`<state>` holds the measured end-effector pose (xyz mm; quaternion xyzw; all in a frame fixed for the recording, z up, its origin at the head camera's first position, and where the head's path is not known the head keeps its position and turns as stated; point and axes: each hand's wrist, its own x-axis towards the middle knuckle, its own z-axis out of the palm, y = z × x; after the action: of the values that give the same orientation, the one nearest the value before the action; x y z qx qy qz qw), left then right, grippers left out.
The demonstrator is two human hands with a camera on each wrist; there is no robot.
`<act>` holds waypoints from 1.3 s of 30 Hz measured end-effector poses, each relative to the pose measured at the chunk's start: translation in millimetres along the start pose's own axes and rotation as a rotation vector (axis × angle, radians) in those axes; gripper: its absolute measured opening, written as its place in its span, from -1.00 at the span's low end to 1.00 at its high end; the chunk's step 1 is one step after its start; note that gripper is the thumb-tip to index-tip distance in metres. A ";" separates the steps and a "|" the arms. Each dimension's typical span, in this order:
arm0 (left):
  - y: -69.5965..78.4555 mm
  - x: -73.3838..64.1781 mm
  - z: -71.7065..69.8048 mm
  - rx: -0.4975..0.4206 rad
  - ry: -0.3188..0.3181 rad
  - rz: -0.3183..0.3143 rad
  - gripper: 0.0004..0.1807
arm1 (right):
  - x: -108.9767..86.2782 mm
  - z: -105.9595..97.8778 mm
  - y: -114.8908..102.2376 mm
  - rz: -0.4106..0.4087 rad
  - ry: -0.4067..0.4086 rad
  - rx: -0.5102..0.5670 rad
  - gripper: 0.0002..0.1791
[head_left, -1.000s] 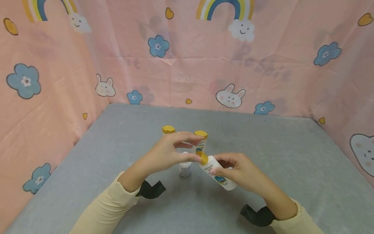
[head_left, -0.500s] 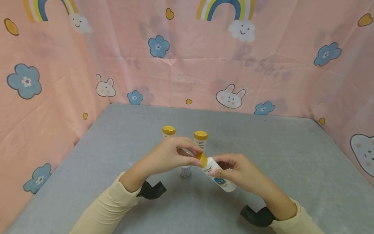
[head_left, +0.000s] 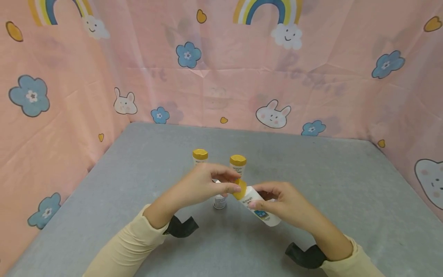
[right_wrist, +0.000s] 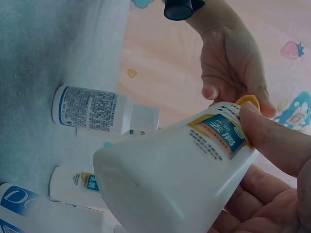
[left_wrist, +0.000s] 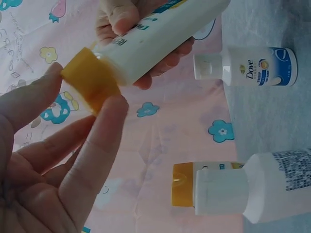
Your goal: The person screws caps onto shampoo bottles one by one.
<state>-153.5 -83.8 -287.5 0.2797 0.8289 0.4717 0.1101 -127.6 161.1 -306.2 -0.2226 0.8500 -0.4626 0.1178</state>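
Note:
My right hand point(head_left: 288, 204) grips a white shampoo bottle point(head_left: 264, 215) by its body. It is tilted, with the top toward my left hand point(head_left: 202, 184). The left thumb and fingertips pinch the yellow cap point(left_wrist: 92, 80) at the bottle's neck, and in the left wrist view the cap sits skewed to the body. The blue-green label point(right_wrist: 223, 131) shows beside my right thumb. Past the left hand, a smaller white bottle point(head_left: 219, 202) stands partly hidden. Two more yellow-capped bottles, one on the left point(head_left: 200, 156) and one on the right point(head_left: 238, 163), stand behind the hands.
A white Dove bottle point(left_wrist: 262, 68) stands on the grey table point(head_left: 332, 173), mostly hidden by my right hand in the head view. Pink patterned cloth point(head_left: 221, 84) surrounds the table at the back and sides. Dark wrist mounts point(head_left: 306, 256) stick out below both forearms.
My left fingers, spread wide above the cap a second ago, have come down and together onto it. The cap has turned slightly. The right hand keeps the bottle almost still.

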 end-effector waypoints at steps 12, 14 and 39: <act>-0.5 -0.1 0.5 -0.037 -0.018 0.084 -0.54 | 0.0 0.2 0.9 -0.006 -0.024 0.040 -0.64; -0.5 -0.1 0.0 -0.049 0.002 0.086 -0.51 | 0.2 0.2 1.1 -0.011 -0.025 0.040 -0.63; -1.0 -1.2 -0.5 -0.002 -0.041 0.235 -0.54 | -2.0 -2.6 -0.5 -0.013 -0.056 0.058 -0.61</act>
<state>-153.2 -85.2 -288.2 0.3843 0.7875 0.4765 0.0714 -126.8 163.7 -304.4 -0.2375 0.8311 -0.4815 0.1451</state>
